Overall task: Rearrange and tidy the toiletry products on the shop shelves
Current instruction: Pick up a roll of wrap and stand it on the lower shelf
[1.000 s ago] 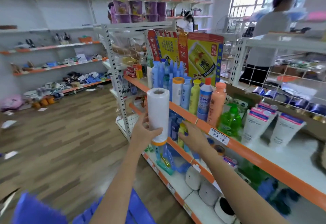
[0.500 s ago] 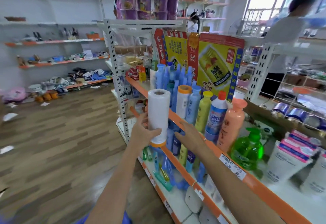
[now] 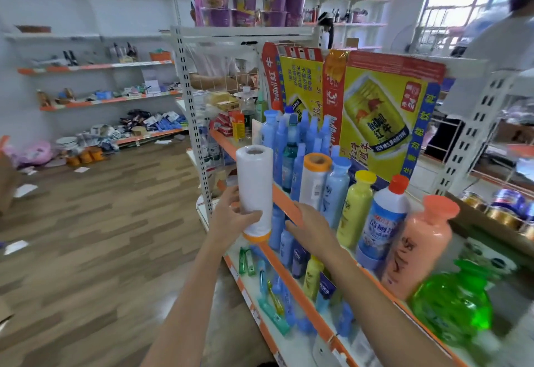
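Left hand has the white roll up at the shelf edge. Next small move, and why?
Probably carry the white roll right and stand it beside the matching orange-capped roll on the orange-edged shelf. The left hand grips it upright in front of the edge, while the right hand rests open below the bottles, free to steady them.

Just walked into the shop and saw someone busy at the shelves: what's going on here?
A person is tidying toiletries on an orange-edged shop shelf. Their left hand grips an upright white plastic-wrapped roll with an orange base, held in front of the shelf edge. Their right hand reaches, fingers relaxed, toward the row of bottles, close to a similar white roll with an orange top and a pale blue bottle. The held roll is not yet on the shelf.
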